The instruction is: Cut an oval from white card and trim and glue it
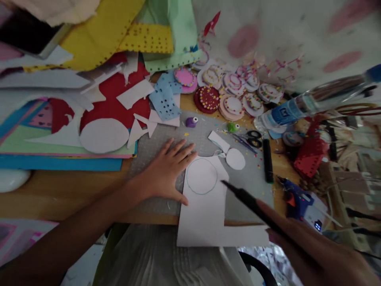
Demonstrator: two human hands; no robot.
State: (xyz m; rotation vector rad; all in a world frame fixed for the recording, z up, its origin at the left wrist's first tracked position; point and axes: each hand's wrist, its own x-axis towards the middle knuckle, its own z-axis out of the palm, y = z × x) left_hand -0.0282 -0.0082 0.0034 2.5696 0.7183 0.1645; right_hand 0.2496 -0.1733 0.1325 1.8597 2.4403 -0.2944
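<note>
A white sheet (205,222) of paper or thin foam lies in front of me, its lower part reaching past the table edge. A thin green circle outline (202,193) is drawn on its upper part. My left hand (166,174) lies flat with fingers spread, its thumb and fingertips at the sheet's left edge. In my right hand (297,238) is a slim black pen-like tool (253,202), gripped with its pointed tip just right of the circle. Whether it is a pen or a craft knife I cannot tell. Beyond the sheet lies a small white cut-out disc (235,159).
A grey cutting mat (250,198) holds scissors (253,139), a black marker (267,161) and small purple (191,122) and green (233,127) figures. Decorated miniature hats (206,99) and a tilted bottle (297,109) stand behind. A blue glue gun (300,202) lies right; coloured sheets (59,139) left.
</note>
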